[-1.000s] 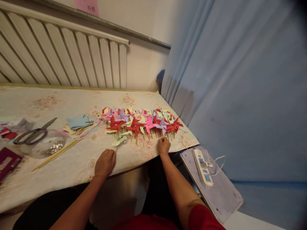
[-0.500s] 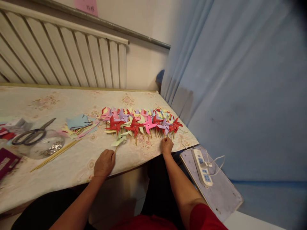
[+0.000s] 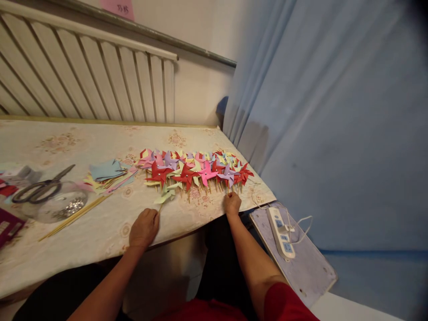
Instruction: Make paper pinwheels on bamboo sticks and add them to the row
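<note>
Pinwheel (image 3: 165, 196), pale green, lies on the counter (image 3: 100, 232) just beyond our left hand (image 3: 144, 228), which is closed on the near end of its stick (image 3: 161, 207). The stick runs away from us, slightly rightward. Our right hand (image 3: 232, 204), fingers curled, touches the stick ends at the right of the row (image 3: 197, 169); whether it grips we cannot tell.

One head-worn camera looks forward and down from close above the near edge of the counter (image 3: 100, 232), the left hand (image 3: 143, 228) and right hand (image 3: 232, 204) low in centre, radiator (image 3: 83, 80) behind at left, curtain (image 3: 334, 111) filling the right.
</note>
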`<action>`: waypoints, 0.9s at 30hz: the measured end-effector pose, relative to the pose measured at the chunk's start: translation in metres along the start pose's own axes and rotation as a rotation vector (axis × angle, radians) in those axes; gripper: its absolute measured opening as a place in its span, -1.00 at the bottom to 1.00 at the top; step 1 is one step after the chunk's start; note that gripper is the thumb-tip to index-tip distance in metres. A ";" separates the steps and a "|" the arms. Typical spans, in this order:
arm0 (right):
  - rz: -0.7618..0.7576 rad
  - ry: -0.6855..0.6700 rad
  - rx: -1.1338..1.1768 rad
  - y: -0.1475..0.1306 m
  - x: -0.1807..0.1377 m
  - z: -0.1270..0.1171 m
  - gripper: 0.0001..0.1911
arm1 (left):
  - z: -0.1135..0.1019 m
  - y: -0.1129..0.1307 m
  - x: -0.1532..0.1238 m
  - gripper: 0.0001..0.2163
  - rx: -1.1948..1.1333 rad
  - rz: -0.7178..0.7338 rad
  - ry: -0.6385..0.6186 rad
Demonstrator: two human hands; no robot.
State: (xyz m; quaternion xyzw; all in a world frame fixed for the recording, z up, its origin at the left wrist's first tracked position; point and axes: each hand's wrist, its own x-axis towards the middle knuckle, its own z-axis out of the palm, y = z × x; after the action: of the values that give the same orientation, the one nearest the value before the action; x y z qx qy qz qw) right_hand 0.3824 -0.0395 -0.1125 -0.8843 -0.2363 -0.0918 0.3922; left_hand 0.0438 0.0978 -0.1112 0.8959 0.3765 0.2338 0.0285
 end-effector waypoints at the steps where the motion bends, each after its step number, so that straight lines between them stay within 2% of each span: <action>1: -0.003 0.005 0.001 0.000 -0.001 -0.001 -0.89 | 0.000 0.000 0.000 -0.74 0.000 -0.002 -0.001; 8: -0.047 0.063 0.026 -0.011 -0.011 -0.008 -0.87 | 0.000 0.000 -0.001 -0.74 0.014 0.003 0.009; 14: -0.200 -0.143 0.127 -0.039 -0.022 0.009 -0.84 | 0.001 -0.001 -0.002 -0.75 0.024 -0.002 0.011; 21: -0.158 -0.167 0.106 -0.057 -0.030 0.037 -0.85 | 0.003 -0.001 -0.002 -0.76 0.037 -0.010 0.000; 27: -0.130 -0.163 0.052 -0.062 -0.029 0.046 -0.86 | 0.003 -0.001 -0.003 -0.75 0.026 -0.008 -0.002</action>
State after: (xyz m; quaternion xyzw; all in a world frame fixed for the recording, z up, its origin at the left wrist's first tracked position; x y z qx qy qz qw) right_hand 0.3255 0.0203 -0.1130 -0.8610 -0.3266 -0.0388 0.3879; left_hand 0.0427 0.0973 -0.1151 0.8950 0.3832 0.2277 0.0181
